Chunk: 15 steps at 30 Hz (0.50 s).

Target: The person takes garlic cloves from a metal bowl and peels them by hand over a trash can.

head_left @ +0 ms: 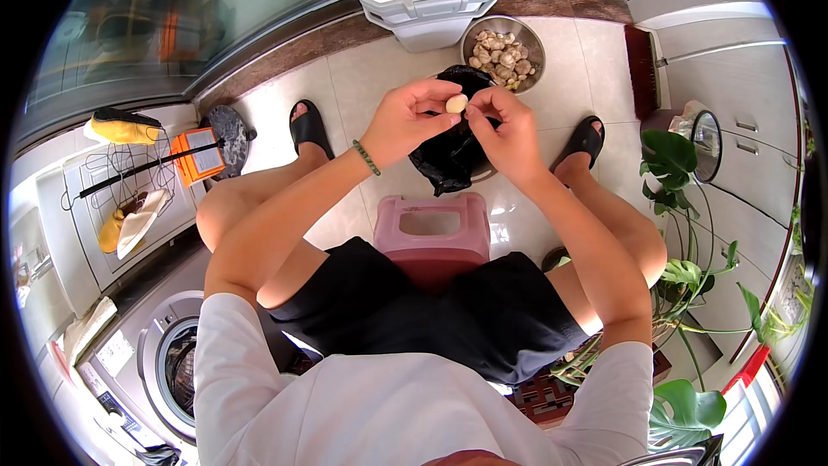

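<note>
Should fingertip pressure slacken on its smooth surface, the peeled garlic clove could slip free. The left hand, a green bead bracelet at its wrist, pinches it between thumb and curled fingers; the right hand angles in opposite, thumb and forefinger drawn close at the clove's edge, though whether they hold anything cannot be told. Below gapes a black bin bag, where a dropped clove would likely be lost; beyond it, more garlic cloves lie in a steel bowl.
</note>
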Motion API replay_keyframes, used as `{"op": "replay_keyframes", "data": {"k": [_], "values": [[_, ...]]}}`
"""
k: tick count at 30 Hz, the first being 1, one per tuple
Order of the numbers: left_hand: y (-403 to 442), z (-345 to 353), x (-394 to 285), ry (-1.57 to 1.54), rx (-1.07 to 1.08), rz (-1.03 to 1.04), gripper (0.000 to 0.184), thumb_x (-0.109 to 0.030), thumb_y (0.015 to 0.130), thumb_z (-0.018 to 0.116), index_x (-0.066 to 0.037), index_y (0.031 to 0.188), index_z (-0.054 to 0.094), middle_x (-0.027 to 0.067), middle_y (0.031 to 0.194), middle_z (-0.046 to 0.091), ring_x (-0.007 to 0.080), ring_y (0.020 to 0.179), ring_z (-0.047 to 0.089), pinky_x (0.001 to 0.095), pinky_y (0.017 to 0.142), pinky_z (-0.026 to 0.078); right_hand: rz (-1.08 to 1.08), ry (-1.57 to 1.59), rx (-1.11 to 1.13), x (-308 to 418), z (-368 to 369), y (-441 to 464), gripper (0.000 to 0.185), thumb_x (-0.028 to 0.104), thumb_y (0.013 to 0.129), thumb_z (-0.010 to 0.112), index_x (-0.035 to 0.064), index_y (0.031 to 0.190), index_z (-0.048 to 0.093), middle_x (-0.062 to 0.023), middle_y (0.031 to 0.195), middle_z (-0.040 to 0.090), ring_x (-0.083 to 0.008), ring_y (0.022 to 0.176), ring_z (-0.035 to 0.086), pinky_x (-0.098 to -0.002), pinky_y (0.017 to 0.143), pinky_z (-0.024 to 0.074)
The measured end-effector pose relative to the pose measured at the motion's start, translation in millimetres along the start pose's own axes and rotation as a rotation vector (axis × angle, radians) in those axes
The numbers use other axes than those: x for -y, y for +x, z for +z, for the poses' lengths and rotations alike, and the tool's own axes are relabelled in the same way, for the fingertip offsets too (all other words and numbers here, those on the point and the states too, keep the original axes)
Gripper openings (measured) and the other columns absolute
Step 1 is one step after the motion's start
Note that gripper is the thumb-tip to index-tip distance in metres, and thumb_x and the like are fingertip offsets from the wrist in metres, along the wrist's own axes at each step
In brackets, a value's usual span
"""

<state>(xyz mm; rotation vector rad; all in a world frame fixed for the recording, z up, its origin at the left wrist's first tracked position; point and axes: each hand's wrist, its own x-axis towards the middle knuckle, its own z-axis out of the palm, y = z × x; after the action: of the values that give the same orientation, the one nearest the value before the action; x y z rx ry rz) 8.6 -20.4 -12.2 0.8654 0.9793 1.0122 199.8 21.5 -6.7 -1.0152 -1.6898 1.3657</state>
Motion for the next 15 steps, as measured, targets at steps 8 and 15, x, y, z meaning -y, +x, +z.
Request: {"op": "replay_keyframes", "data": {"k": [8, 15], "values": [[0.0, -1.9, 5.3, 0.031, -0.017, 0.048, 0.039, 0.002, 0.088, 0.065, 0.002, 0.126, 0.057, 0.0073, 0.111, 0.065, 0.0133, 0.100, 0.064, 0.0260, 0.086, 0.052, 0.014, -0.011, -0.026, -4.4, -4.2, 0.8, 0.004, -0.001, 0.084, 0.062, -0.0023, 0.085, 0.059, -0.0067, 0.076, 0.062, -0.0115, 0.068, 0.060, -0.0267, 0.063, 0.0501], [-3.1, -1.9, -10.3, -0.102, -0.023, -0.128, 0.037, -0.009, 0.098, 0.054, -0.002, 0.135, 0.052, 0.0116, 0.125, 0.062, 0.0175, 0.106, 0.063, 0.0291, 0.093, 0.051, 0.113, 0.026, -0.050, -12.8, -12.2, 4.0, 0.004, 0.001, 0.087, 0.061, -0.0024, 0.085, 0.059, -0.0047, 0.076, 0.063, -0.0087, 0.070, 0.061, -0.0256, 0.061, 0.0503]]}}
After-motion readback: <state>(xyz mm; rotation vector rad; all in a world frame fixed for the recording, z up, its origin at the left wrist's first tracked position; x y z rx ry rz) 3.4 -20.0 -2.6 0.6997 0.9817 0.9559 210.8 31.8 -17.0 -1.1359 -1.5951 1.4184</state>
